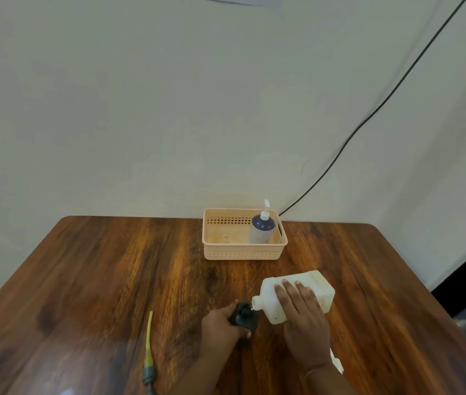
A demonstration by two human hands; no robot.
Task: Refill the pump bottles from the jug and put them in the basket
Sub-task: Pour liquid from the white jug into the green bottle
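Observation:
My right hand [301, 315] grips a white plastic jug [318, 286], tipped over so its spout rests at the open neck of a dark bottle [243, 316]. That dark bottle stands on the wooden table [112, 280], held around its side by my left hand [220, 327]. A pump head with a yellowish tube [149, 349] lies on the table to the left of my hands. Further back stands a peach basket [220, 250], and a dark blue pump bottle with a white pump [262, 226] stands upright in its right end.
A black cable [368, 118] runs down the pale wall to behind the basket. A small white object [337, 363] lies on the table behind my right wrist, partly hidden. The table's right edge drops off to a dark floor area.

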